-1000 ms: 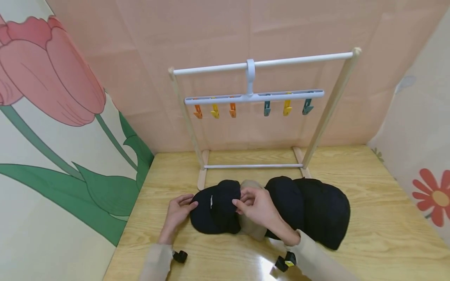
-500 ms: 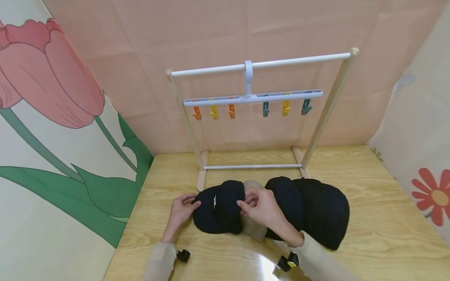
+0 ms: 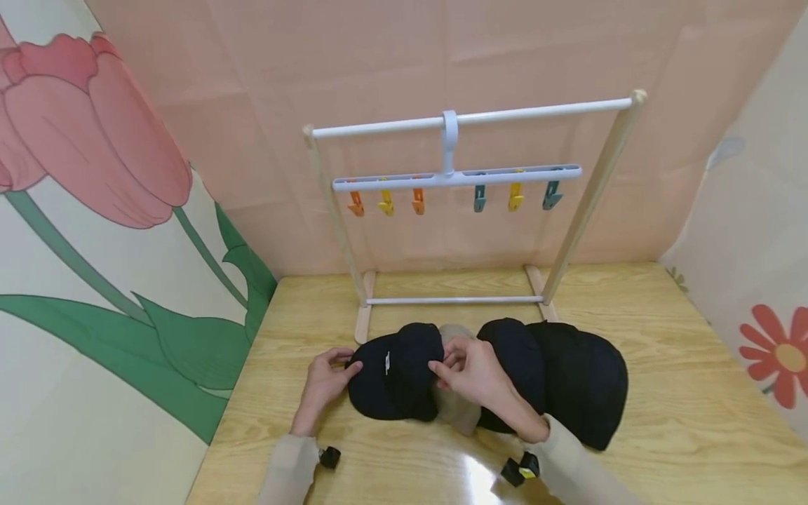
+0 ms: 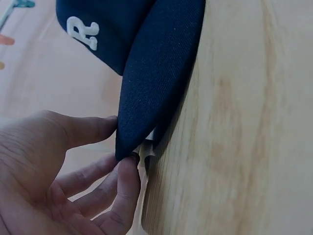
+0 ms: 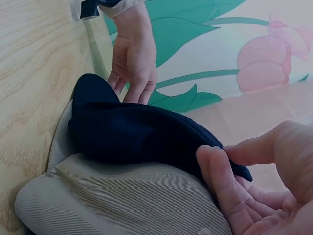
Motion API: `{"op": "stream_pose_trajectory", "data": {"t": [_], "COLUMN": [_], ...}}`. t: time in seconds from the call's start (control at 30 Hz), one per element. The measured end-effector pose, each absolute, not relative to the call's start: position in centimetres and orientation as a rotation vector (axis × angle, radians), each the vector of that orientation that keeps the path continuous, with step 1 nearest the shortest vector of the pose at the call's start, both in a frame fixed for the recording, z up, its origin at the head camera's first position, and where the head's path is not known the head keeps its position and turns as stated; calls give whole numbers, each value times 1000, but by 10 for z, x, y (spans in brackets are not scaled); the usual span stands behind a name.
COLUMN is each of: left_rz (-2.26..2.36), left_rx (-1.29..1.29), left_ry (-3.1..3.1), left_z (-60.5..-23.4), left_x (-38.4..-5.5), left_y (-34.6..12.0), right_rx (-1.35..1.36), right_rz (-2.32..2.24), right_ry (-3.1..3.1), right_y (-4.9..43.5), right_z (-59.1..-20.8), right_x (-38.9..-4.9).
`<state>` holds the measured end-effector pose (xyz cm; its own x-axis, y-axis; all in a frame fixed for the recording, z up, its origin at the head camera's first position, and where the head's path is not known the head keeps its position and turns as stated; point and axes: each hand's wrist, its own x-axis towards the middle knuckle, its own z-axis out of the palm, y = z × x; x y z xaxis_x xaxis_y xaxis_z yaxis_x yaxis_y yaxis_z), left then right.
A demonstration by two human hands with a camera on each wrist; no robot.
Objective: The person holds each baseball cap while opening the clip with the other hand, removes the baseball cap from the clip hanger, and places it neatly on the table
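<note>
A navy baseball cap with a white letter R on its front lies at the left end of a row of caps, brim toward the left. My left hand pinches the brim's edge between thumb and fingers, as the left wrist view shows up close. At the crown's far edge, my right hand holds the fabric between thumb and fingertips. Partly beneath the navy cap is a beige ribbed cap, largely covered by it and my right hand in the head view.
Right of these lie a dark cap and a black cap, overlapping. Behind them stands a wooden rack with a white top rod. A pale blue hanger with orange, yellow and teal clips hangs from it.
The navy cap has shifted slightly to the right with both hands holding it. The shift slows toward now; the other caps stay where they were.
</note>
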<state>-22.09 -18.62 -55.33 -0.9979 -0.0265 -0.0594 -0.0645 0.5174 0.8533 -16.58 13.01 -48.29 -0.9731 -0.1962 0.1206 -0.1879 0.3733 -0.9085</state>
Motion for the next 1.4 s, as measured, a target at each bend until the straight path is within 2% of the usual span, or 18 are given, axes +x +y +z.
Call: {"op": "stream_pose_trajectory", "data": {"t": [1.4], "left_rz": [1426], "left_rx": [30], "left_ry": [2714], "left_z": [-548], "left_x": [-215], "left_y": [-189], "right_rx": [-460], "right_rz": [-1649], "right_ry": [2598], "right_y": [141], "right_z": [-472], "right_x": [-163]}}
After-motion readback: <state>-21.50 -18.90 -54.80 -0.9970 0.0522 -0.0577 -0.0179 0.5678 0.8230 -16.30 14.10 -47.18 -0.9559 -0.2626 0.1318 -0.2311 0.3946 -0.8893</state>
